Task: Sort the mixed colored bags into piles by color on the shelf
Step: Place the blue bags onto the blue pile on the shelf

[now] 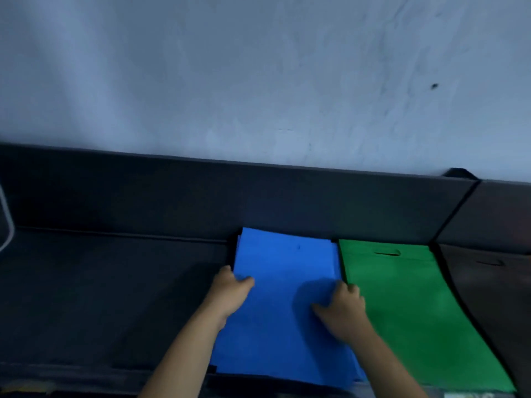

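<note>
**Now: blue pile being squared up — watch the edges**

Currently both of your hands are on the blue bag pile [284, 305]. Your left hand [230, 294] holds the pile's left edge, thumb on top and fingers curled under or against the side. Your right hand [342, 307] sits at the pile's right edge, fingers bent onto the fabric; whether it is pinching a layer or only pressing down, I cannot tell. Motion blur softens both.

Position: the blue pile lies on the shelf [109, 297], its far end against the back lip. The green bag pile [402, 311] lies just beside it on the right, edges touching or nearly so. A dark brown bag [488, 297] lies further right, handle slot visible.

Risks, as judged:
- Your right hand is at the blue/green seam. A sideways push there could drag the green top layer or slide blue over green and blur the pile boundary.
- The bags look thin and slippery; lifting one edge may fan the stack, and lower blue layers already peek out at the sides.
- The near end of the blue pile reaches the shelf's front edge, so a pull toward you could tip layers off.

Surface and room: dark, matte shelf with a raised back panel; dim light. Behind is a pale wall [258, 67] with scuffs and one small dark mark. A pale curved object shows at the far left edge, unidentifiable.
</note>
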A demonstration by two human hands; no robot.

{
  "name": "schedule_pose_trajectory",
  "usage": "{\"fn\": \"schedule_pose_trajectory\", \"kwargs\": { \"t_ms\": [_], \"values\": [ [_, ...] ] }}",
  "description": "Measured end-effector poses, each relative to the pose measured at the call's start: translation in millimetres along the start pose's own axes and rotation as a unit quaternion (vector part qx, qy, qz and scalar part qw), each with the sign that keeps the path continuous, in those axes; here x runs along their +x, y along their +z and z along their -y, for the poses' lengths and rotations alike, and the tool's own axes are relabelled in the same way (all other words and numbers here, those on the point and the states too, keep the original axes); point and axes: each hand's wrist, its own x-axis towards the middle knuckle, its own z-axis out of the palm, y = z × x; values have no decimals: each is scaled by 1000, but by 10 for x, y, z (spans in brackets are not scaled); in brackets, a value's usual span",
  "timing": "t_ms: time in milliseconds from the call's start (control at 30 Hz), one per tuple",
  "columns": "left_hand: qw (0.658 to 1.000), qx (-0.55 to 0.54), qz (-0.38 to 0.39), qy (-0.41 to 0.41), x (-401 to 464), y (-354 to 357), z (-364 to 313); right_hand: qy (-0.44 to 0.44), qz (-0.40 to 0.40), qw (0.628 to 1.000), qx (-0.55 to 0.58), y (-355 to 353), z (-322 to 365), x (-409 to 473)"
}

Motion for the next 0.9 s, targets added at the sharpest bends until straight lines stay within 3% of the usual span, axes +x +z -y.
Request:
{"fn": "schedule_pose_trajectory", "kwargs": {
  "t_ms": [67,133,333,533,667,733,833,900],
  "values": [
    [998,-23,-66,-8,42,124,-24,-9,14,999,30,19,-104,4],
    [995,-45,-80,-26,66,177,-52,-15,32,998,59,-23,-177,54],
    [996,15,-4,-86,70,172,-119,-21,111,991,67,-192,-229,156],
    [997,19,-4,-73,19,244,-114,-34,134,987,82,-238,-307,236],
    [997,-3,-34,-66,-30,261,-58,-53,109,981,148,-245,-355,291],
    [997,-15,-54,-52,-31,268,-45,-76,49,984,155,-221,-413,333],
    [997,-8,-78,-24,-30,318,-50,-184,-89,974,94,-189,-490,285],
    [997,21,-77,-2,-19,379,-41,-279,-78,956,46,-137,-485,239]
  ]
}}
